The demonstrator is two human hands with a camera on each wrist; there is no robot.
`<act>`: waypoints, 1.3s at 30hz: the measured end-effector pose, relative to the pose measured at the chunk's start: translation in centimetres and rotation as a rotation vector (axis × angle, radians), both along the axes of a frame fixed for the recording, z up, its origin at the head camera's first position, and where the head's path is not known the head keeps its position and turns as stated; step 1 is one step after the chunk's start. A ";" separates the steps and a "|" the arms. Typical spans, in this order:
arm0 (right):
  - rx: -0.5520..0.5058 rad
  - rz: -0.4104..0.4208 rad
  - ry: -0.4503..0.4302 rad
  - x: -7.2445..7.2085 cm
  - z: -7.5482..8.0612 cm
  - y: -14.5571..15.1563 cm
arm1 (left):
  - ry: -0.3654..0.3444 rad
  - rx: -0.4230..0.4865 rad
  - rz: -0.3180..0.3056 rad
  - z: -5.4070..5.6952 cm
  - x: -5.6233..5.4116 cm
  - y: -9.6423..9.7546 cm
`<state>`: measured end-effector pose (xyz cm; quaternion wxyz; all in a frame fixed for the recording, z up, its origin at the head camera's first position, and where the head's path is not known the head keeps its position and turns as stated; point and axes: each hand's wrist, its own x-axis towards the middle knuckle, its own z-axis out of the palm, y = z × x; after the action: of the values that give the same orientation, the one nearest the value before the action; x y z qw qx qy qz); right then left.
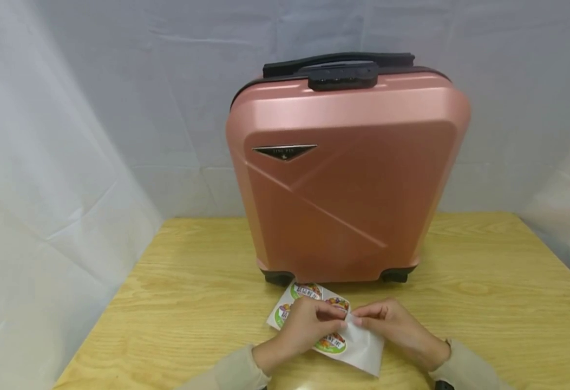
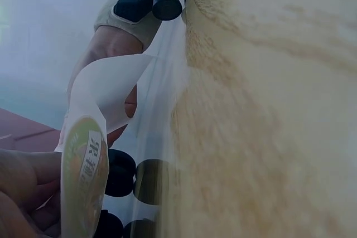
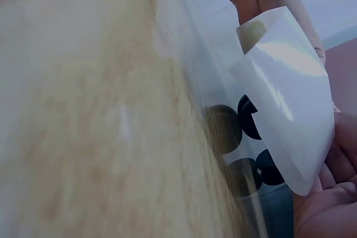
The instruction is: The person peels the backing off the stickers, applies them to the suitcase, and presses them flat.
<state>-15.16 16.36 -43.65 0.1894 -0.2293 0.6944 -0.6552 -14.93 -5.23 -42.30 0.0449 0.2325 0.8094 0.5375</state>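
Observation:
Both hands hold a sheet of stickers (image 1: 366, 349) low over the front middle of the table. Round fruit stickers with green rims (image 1: 331, 344) show on its left part; the right part is bare white. My left hand (image 1: 304, 326) pinches the sheet near its middle between thumb and fingers. Close beside it, the thumb and index finger of my right hand (image 1: 398, 327) pinch the sheet at the bare part's upper edge. In the left wrist view the white paper (image 2: 106, 82) curls up off the table. From the right wrist the sheet's bent, glossy side (image 3: 290, 93) shows.
A pink hard-shell suitcase (image 1: 348, 184) stands upright just behind the hands, its black wheels (image 1: 280, 278) on the wooden table (image 1: 192, 303). It has a black handle (image 1: 338, 60) on top and a dark triangular badge (image 1: 285, 152). White cloth (image 1: 177, 108) hangs behind and at both sides.

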 end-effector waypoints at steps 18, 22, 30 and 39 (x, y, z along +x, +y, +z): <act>-0.015 0.019 -0.025 -0.1 -0.3 0.1 | -0.055 -0.026 0.007 0.3 0.2 -0.4; -0.007 0.008 -0.044 -0.2 -0.3 0.1 | -0.001 -0.086 0.027 0.2 0.0 -0.7; -0.013 -0.015 -0.104 -0.2 -0.2 0.2 | 0.033 -0.120 0.046 0.4 -0.2 -1.1; -0.015 -0.038 -0.154 -0.2 -0.1 -0.1 | -0.011 -0.043 0.038 0.4 -0.2 -1.8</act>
<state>-15.39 16.31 -43.72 0.2278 -0.1663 0.6771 -0.6797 -15.12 -7.08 -41.87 0.0439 0.2131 0.8246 0.5221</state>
